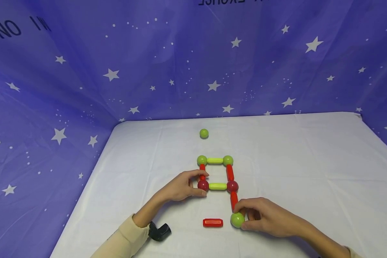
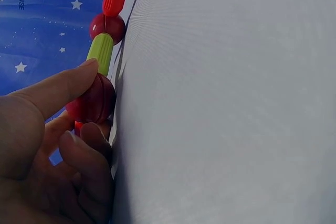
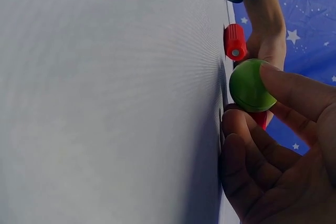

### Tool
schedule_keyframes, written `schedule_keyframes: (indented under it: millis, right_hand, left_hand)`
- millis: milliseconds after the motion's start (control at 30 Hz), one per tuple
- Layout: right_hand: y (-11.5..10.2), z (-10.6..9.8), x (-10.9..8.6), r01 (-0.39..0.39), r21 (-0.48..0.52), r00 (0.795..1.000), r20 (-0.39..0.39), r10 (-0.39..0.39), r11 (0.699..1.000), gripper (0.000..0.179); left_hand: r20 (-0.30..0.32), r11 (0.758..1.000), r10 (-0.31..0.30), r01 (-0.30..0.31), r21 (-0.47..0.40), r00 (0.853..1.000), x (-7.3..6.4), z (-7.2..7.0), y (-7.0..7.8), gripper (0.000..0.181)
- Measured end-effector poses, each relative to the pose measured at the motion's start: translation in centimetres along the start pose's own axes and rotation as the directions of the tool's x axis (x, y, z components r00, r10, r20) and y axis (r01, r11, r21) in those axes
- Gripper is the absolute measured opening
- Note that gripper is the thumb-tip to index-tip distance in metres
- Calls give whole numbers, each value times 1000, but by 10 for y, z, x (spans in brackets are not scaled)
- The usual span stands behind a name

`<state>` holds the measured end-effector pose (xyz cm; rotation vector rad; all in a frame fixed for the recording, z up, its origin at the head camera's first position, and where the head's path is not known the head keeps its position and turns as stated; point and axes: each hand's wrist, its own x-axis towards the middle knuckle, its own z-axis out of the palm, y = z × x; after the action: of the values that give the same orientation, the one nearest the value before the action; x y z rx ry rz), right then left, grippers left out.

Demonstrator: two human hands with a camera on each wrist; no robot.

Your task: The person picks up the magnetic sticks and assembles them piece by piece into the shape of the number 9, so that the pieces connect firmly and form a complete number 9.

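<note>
On the white table lies a square of rods and balls: two green balls at the back, two red balls in front, joined by yellow-green and red rods. My left hand (image 1: 182,186) holds the left red ball (image 1: 203,185) between thumb and fingers; the left wrist view shows the thumb at the yellow-green rod (image 2: 103,51). From the right red ball (image 1: 232,186) a red rod (image 1: 234,200) runs towards me to a green ball (image 1: 237,220). My right hand (image 1: 271,218) pinches that green ball between thumb and fingers.
A loose red rod (image 1: 213,223) lies left of the held green ball. Another green ball (image 1: 204,133) sits alone near the table's back. A black device (image 1: 159,232) is at the left wrist. Purple cloth (image 1: 193,64) with white stars hangs behind the table (image 1: 309,161).
</note>
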<state>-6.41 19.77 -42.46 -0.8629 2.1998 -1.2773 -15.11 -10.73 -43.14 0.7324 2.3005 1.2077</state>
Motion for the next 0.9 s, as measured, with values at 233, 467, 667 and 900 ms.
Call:
schedule_keyframes:
  millis: [233, 467, 667, 900]
  right_hand:
    - [0, 0, 0, 2, -13, 1000, -3, -2, 1000, 27]
    - [0, 1, 1, 2, -19, 1000, -2, -2, 1000, 26]
    - [0, 1, 1, -4, -22, 1000, -4, 4, 1000, 27]
    - [0, 2, 0, 8, -26, 1000, -11, -8, 1000, 28]
  left_hand:
    - [-2, 1000, 2, -2, 3, 1000, 0, 0, -1, 53]
    - [-3, 1000, 3, -3, -1, 1000, -1, 0, -1, 53]
    - [-3, 1000, 1, -1, -4, 1000, 0, 0, -1, 52]
    - [-1, 1000, -3, 3, -11, 1000, 0, 0, 0, 53]
